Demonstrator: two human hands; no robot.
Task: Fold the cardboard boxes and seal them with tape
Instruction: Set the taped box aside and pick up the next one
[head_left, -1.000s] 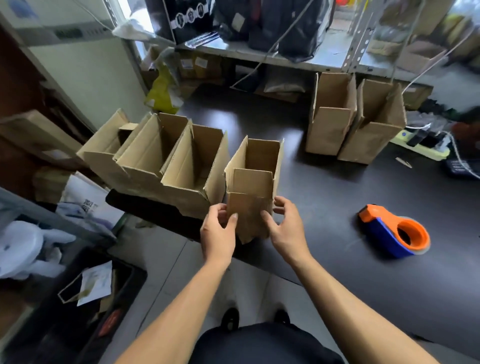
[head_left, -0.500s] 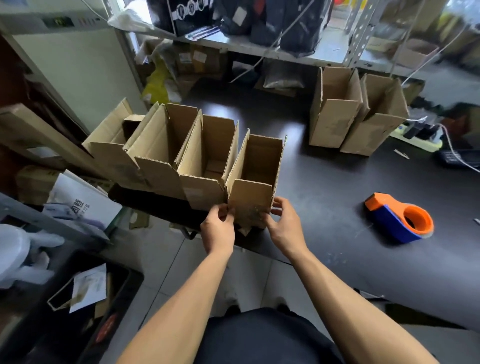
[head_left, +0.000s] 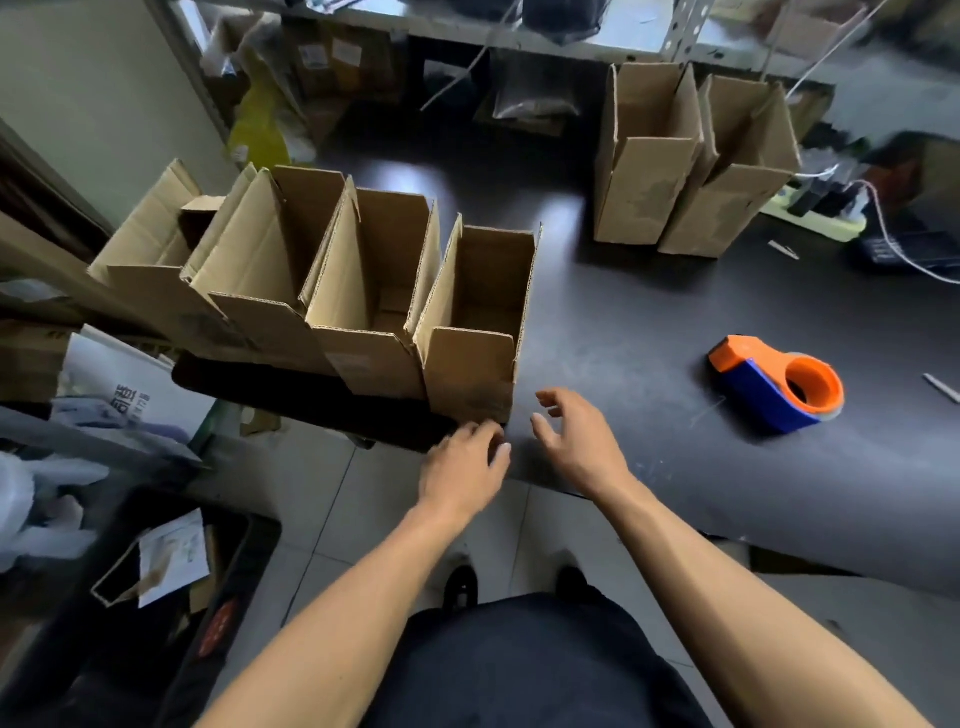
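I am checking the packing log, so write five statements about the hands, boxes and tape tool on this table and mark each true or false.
1. The orange and blue tape dispenser lies on the dark table, in no hand. True.
2. The right hand grips the dispenser. False: it is open and empty, near the nearest open brown cardboard box.
3. Four open boxes stand side by side along the table's left edge. True.
4. The left hand holds a box flap. False: it holds nothing.
5. The two far cardboard boxes lie flattened. False: both stand upright.
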